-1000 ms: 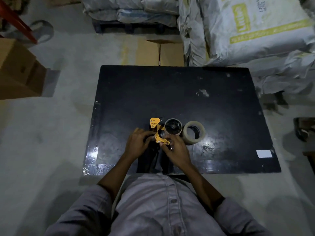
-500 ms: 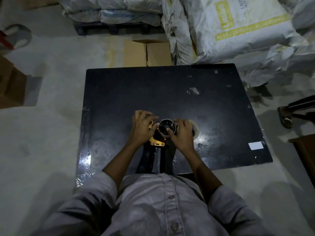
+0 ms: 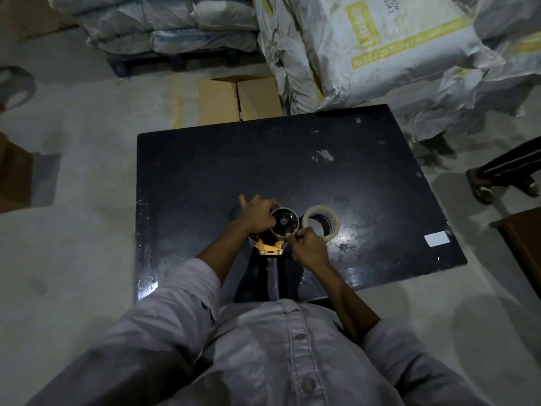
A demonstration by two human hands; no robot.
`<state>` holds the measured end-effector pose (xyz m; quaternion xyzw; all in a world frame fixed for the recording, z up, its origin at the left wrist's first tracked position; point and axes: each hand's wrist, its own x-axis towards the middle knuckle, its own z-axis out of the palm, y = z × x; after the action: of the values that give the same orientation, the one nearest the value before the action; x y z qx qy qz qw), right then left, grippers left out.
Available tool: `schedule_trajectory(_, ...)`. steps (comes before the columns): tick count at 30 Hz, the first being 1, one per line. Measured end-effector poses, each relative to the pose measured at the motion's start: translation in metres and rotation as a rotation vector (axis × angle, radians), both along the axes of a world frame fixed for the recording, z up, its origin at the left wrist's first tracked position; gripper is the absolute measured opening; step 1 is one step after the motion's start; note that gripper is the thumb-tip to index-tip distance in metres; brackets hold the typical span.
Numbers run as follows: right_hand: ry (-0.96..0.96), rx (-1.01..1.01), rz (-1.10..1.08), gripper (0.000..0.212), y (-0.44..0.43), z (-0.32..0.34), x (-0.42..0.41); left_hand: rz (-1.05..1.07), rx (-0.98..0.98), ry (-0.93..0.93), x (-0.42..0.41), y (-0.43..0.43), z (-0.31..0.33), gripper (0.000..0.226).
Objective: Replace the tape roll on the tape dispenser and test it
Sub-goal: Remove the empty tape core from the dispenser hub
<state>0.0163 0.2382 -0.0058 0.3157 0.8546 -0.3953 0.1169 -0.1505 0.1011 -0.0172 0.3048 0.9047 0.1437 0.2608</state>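
The yellow and black tape dispenser (image 3: 269, 248) stands near the front of the black table (image 3: 292, 159). Its dark round hub (image 3: 284, 224) carries a thin, nearly used-up roll. My left hand (image 3: 257, 213) grips the dispenser's top left side, index finger pointing out. My right hand (image 3: 307, 247) is closed at the hub's lower right edge, pinching at the rim of the old roll. A full clear tape roll (image 3: 321, 221) lies flat on the table just right of the hub, partly behind my right hand.
A white label (image 3: 436, 239) lies near the table's right edge. Cardboard boxes (image 3: 238, 99) and stacked sacks (image 3: 366, 51) stand behind the table. A person's sandalled feet (image 3: 480, 187) are on the floor at right, by a wooden piece (image 3: 521, 241).
My left hand has shifted up onto the dispenser's top beside the hub. My right hand has dropped from the hub to its lower right rim, uncovering the full roll. The camera view has tilted.
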Motion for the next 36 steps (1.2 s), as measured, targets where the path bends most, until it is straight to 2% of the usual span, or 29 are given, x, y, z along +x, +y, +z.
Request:
schedule_trajectory(5, 0.098, -0.199, -0.045, 0.017, -0.011, -0.011, -0.016, 0.107, 0.065, -0.096, 0.009, -0.027, -0.007, 0.027)
schedule_trajectory(8, 0.115, -0.312, -0.016, 0.016, -0.012, -0.023, -0.026, 0.192, 0.118, -0.212, 0.009, -0.048, -0.003, 0.02)
schedule_trajectory(11, 0.136, -0.424, -0.073, 0.012, -0.019, -0.014, -0.032, 0.2, 0.143, -0.353, 0.005, -0.067, 0.0, 0.025)
schedule_trajectory(13, 0.152, -0.478, -0.136, 0.013, -0.023, -0.009, -0.036, 0.165, 0.184, -0.383, 0.002, -0.076, -0.005, 0.031)
schedule_trajectory(19, 0.142, -0.482, -0.209, 0.025, -0.024, -0.015, -0.043, 0.243, 0.196, -0.291, 0.008, -0.075, -0.014, 0.054)
schedule_trajectory(24, 0.134, -0.461, -0.23, 0.034, -0.021, -0.015, -0.045, 0.344, 0.181, -0.181, 0.021, -0.064, -0.005, 0.038)
schedule_trajectory(28, 0.117, -0.5, -0.253, 0.033, -0.021, -0.013, -0.042, 0.434, 0.159, -0.207, 0.023, -0.058, -0.005, 0.03)
schedule_trajectory(31, 0.059, -0.478, -0.263, 0.059, -0.02, -0.023, -0.044, 0.477, 0.093, -0.198, 0.022, -0.05, 0.001, 0.025)
schedule_trajectory(33, 0.033, -0.46, -0.268, 0.068, -0.018, -0.031, -0.047, 0.486, 0.02, -0.201, 0.02, -0.045, 0.0, 0.031)
schedule_trajectory(36, 0.006, -0.445, -0.293, 0.059, -0.017, -0.033, -0.051, 0.528, 0.001, -0.212, 0.016, -0.041, -0.011, 0.034)
